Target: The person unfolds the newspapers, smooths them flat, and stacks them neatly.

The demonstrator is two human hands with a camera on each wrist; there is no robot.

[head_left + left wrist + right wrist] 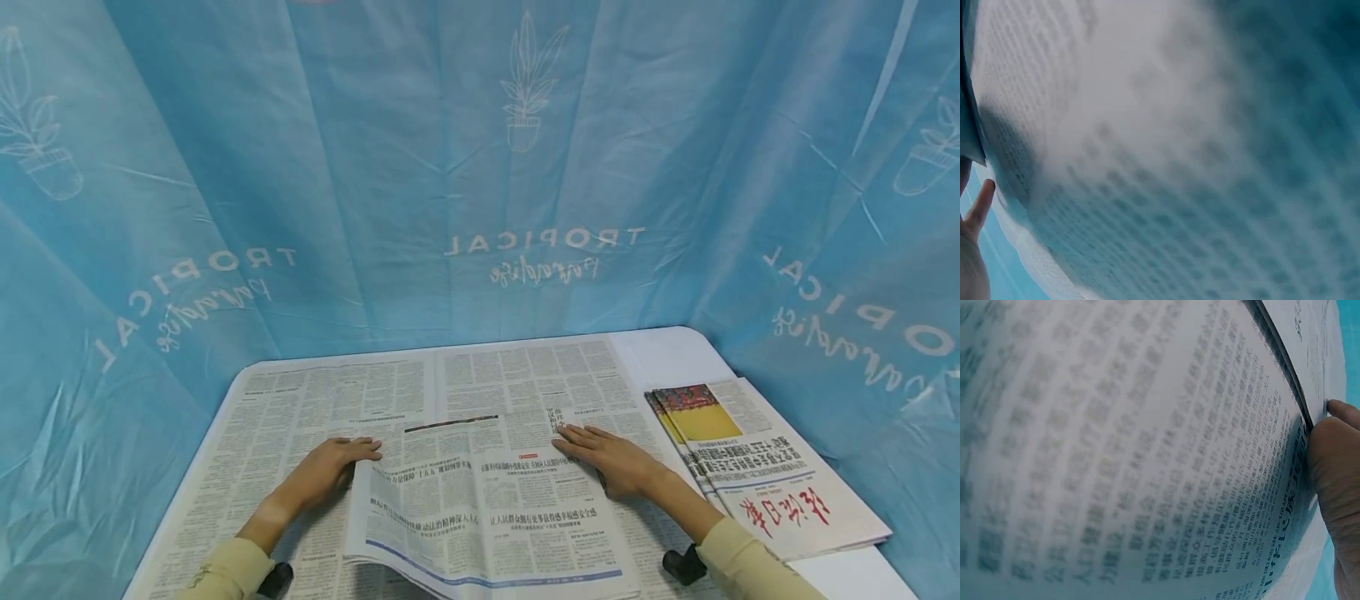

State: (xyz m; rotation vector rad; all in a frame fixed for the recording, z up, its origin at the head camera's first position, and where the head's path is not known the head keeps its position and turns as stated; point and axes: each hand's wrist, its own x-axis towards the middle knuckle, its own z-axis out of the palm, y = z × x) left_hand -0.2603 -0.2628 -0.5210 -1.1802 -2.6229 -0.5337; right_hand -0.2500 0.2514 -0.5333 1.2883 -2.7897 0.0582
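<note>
A folded newspaper lies over a larger spread-out newspaper. It has a crease down its middle, and its near left edge stands raised. My left hand is at its far left corner, fingers reaching right; the thumb is hidden in the head view. At the far right corner, my right hand rests with straight fingers on the spread sheets. In the right wrist view the thumb touches the paper's edge. Blurred print fills most of the left wrist view, with a straight finger beyond the paper.
Two or more folded newspapers with red lettering lie stacked at the right of the white table. Blue patterned curtains close off the back and both sides. Dark wrist devices sit below the sleeves.
</note>
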